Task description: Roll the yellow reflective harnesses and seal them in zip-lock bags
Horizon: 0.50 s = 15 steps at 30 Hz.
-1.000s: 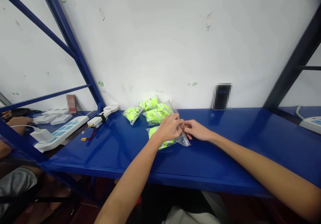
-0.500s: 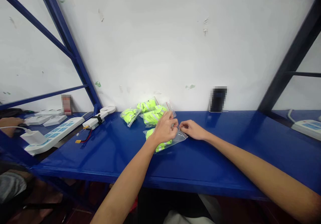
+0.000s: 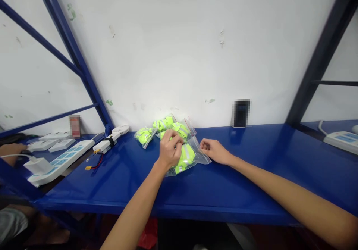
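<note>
A clear zip-lock bag (image 3: 187, 157) holding folded fluorescent yellow-green fabric with silver reflective strips lies on the blue table. My right hand (image 3: 216, 152) is at the bag's open-looking right end, its fingers closed in a pinch on the plastic edge. Over the left part of the same bag is my left hand (image 3: 170, 151), with curled fingers and the thumb drawn in; what sits between its fingertips is hidden. Just behind, further bags of the same fabric rest in a group, among them a small bag (image 3: 144, 135) on the left and another bag (image 3: 163, 123) near the wall.
A dark pixelated upright object (image 3: 241, 113) leans at the wall. Left of the bags lie a white handheld fan (image 3: 120, 130), a white device with red and black wires (image 3: 104, 142) and a long power strip (image 3: 65, 158). Another person's hand (image 3: 12, 151) shows at the far left.
My left hand has moved left and toward me across the bag, uncovering more of the yellow-green fabric. My right hand stays at the bag's right end. The camera view has shifted slightly.
</note>
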Each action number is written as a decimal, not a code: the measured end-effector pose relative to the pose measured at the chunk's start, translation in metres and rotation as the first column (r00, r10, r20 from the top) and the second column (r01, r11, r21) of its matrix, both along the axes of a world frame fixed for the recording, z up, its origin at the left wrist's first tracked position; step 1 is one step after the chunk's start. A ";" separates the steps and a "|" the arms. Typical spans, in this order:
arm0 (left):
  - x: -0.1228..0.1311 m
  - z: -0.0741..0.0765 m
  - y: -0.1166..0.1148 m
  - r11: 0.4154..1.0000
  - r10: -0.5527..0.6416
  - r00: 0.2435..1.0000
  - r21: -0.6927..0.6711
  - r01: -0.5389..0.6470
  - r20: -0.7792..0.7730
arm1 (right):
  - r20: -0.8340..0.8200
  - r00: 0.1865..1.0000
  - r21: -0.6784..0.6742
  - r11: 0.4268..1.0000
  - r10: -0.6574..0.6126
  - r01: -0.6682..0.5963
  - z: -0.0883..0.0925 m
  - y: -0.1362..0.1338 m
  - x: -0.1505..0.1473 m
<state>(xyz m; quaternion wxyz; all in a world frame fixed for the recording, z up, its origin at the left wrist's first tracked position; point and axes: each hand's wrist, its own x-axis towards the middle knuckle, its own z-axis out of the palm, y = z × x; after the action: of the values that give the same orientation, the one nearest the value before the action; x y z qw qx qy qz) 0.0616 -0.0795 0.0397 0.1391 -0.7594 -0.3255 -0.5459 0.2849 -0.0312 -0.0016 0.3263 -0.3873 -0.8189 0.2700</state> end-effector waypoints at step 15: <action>-0.082 -0.019 -0.012 0.596 -0.173 0.953 -0.797 -0.100 -0.249 | 0.164 0.959 0.074 0.966 0.231 -0.246 0.005 -0.013 -0.005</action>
<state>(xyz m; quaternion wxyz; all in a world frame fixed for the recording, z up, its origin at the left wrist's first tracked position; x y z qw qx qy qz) -0.0209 -0.0910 0.0205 -0.1806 -0.8207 -0.4947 -0.2216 0.2800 -0.0443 0.0037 0.2450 -0.2896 -0.8941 0.2380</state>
